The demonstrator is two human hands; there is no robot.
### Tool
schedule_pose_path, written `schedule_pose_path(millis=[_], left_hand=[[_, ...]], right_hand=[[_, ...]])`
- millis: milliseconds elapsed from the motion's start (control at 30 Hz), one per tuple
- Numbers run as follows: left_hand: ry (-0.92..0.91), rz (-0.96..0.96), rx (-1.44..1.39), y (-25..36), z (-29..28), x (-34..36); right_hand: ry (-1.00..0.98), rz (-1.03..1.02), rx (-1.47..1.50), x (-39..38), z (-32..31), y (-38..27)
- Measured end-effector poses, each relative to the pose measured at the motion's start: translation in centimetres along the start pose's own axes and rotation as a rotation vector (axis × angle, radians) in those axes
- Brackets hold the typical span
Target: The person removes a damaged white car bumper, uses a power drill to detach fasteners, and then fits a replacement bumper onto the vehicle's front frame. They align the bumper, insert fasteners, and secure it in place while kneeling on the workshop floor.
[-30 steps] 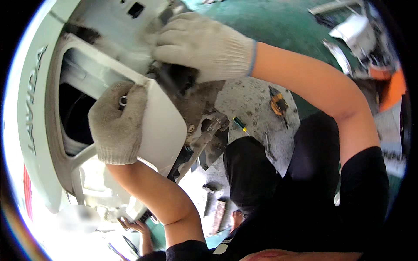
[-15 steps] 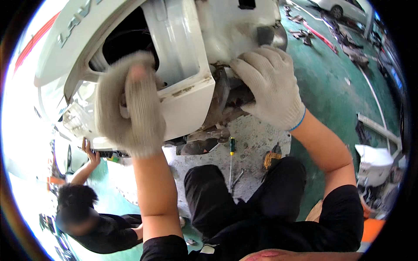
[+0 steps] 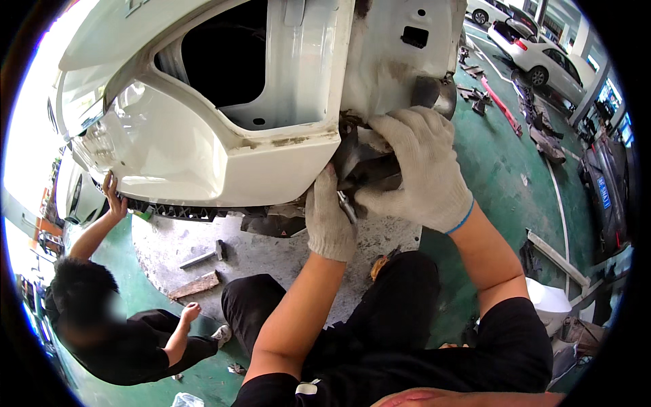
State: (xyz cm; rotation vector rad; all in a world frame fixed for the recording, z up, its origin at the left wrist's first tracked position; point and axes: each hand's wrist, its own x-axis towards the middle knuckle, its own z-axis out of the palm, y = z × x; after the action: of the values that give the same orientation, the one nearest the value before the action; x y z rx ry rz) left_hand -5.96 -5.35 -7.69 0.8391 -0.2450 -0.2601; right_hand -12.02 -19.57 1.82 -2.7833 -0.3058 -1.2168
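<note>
In front of me is the white rear body of a car (image 3: 169,149), with a dark opening in its side of the corner. My left hand (image 3: 330,220), in a knitted white glove, is closed beneath the panel's lower corner. A slim silver metal tool (image 3: 347,207) shows along its fingers; its working end is hidden. My right hand (image 3: 424,169), gloved too, curls its fingers and thumb around a dark, bent liner piece (image 3: 373,173) below the body corner. Its fingertips are partly hidden behind the liner.
A co-worker (image 3: 88,319) crouches at the left, one hand against the car's lower edge. On the pale floor patch lie a hammer (image 3: 203,258), a wooden block (image 3: 195,285) and a yellow power tool (image 3: 381,266) beside my knee. Removed parts (image 3: 542,142) lie at the right.
My left hand has come down from in front of the dark opening to the lower corner beside my right hand. My right hand stays at the liner. The whole view has shifted.
</note>
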Motion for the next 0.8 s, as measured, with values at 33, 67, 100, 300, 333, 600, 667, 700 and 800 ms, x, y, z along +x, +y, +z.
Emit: schedule_pose_path(millis=[33,67,100,300,333,600,667,700,800], left_hand=[[-0.022,0.053,0.045,0.0,0.5,0.3],[-0.027,0.054,0.087,0.3,0.9,0.5],[-0.034,0.055,0.133,0.6,1.3,0.8],[0.121,-0.145,-0.251,1.6,2.7,1.2],[0.132,-0.160,-0.252,1.6,2.5,1.3],[-0.071,0.016,-0.131,0.5,0.5,2.0],[-0.139,-0.043,-0.326,0.5,0.8,2.0],[-0.049,-0.114,-0.290,0.6,0.9,1.9],[-0.037,-0.116,-0.218,0.9,1.2,1.7]], right_hand=[[-0.015,0.005,0.033,0.1,-0.2,0.1],[-0.019,0.003,0.062,0.2,-0.4,0.2],[-0.025,0.003,0.085,0.4,-0.5,0.4],[-0.010,0.009,0.000,2.4,-0.1,1.0],[-0.034,0.014,-0.001,2.8,-0.1,1.2],[-0.146,-0.037,0.035,4.3,-0.3,1.9],[-0.150,-0.044,0.031,4.4,-0.5,2.0],[-0.177,-0.054,0.024,4.4,-0.5,2.1],[-0.218,-0.066,0.011,4.5,-0.6,2.4]])
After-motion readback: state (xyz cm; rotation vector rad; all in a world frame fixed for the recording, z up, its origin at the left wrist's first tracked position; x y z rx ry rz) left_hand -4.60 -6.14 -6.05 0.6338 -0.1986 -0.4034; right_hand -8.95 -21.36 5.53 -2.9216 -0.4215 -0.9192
